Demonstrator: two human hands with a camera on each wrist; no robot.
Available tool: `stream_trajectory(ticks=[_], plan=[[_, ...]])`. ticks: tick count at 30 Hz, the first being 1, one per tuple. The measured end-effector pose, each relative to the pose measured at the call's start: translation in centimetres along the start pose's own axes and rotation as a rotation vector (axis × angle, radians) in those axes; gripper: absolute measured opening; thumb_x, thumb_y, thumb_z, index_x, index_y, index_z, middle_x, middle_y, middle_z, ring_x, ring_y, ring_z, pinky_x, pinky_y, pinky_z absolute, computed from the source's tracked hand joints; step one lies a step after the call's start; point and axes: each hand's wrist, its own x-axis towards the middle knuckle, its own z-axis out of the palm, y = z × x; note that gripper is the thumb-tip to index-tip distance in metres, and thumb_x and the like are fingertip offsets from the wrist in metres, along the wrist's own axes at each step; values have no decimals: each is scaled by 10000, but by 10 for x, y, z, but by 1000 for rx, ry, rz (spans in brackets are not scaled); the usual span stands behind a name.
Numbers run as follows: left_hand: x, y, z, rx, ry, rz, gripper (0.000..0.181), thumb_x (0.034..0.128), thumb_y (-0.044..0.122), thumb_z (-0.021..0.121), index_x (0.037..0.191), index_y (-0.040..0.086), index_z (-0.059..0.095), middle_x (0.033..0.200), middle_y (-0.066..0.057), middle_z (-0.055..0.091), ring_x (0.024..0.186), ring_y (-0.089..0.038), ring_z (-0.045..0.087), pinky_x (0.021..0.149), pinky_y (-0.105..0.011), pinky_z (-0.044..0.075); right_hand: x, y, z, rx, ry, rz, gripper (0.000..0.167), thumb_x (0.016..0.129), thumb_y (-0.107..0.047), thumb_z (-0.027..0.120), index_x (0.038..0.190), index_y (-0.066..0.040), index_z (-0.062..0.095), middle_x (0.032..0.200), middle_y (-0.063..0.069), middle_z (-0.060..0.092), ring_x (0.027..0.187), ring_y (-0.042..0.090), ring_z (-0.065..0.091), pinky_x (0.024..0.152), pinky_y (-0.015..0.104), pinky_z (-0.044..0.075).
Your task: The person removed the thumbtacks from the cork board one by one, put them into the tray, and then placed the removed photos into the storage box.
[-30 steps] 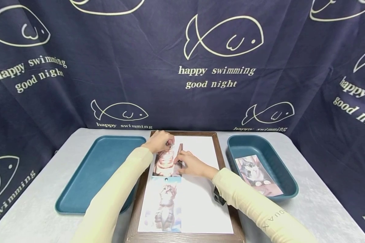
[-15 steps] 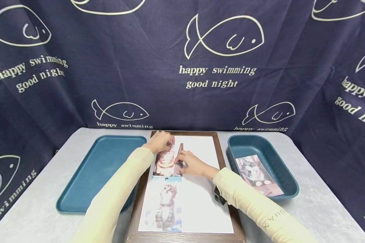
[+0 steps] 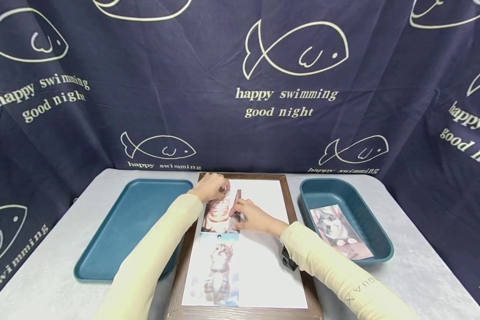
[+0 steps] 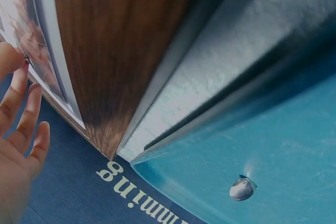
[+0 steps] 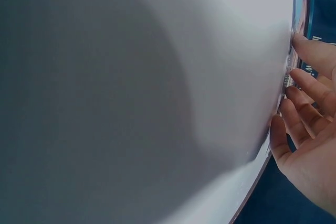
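Observation:
On a white board (image 3: 270, 266) in a brown wooden frame, two cat pictures stand one above the other. My left hand (image 3: 212, 186) is at the top of the upper cat picture (image 3: 216, 216); thumb and forefinger pinch a tiny dark piece, probably a thumbtack (image 4: 27, 62), mostly hidden. Fairly straight fingers of my right hand (image 3: 254, 216) press on that picture's right edge. The lower cat picture (image 3: 220, 275) lies flat below, a small dark round tack head (image 3: 219, 236) at its top edge.
At the left lies a blue tray (image 3: 132, 222); a silver dome-headed tack (image 4: 242, 189) shows on it in the left wrist view. A deeper blue bin (image 3: 344, 189) at the right holds another cat picture (image 3: 338, 231). A dark patterned curtain (image 3: 208, 89) hangs behind the table.

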Motion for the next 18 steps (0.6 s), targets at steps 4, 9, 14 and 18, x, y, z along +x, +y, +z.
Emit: stream_trajectory(ticks=[4, 9, 14, 18], plan=[[-1, 0, -1, -7, 3, -4, 174, 704, 98, 681, 854, 186, 681, 815, 53, 656, 829, -156, 593, 822, -430, 422, 0, 1, 1, 5, -1, 1, 268, 771, -143, 706, 1010, -62, 618, 1068, 70, 545, 941, 207, 470, 860, 360, 376], [-2, 1, -3, -30, -3, -16, 167, 715, 96, 669, 862, 173, 685, 821, 38, 656, 827, -156, 591, 797, -414, 438, 0, 1, 1, 15, 0, 1, 271, 771, -144, 706, 1014, -62, 620, 1067, 74, 549, 945, 225, 476, 862, 361, 378], [-4, 1, -5, -46, -8, -19, 180, 722, 126, 676, 895, 175, 677, 872, 29, 641, 861, -152, 580, 812, -401, 437, 0, 1, 0, 14, 2, -3, 272, 769, -142, 708, 1013, -59, 619, 1064, 71, 546, 938, 224, 474, 858, 359, 375], [-6, -2, -4, -53, -4, -13, 192, 722, 154, 697, 909, 193, 672, 907, 41, 625, 898, -154, 571, 848, -400, 425, -1, 0, -1, 7, 2, -6, 274, 766, -143, 711, 1010, -59, 620, 1063, 69, 546, 941, 221, 477, 863, 365, 376]])
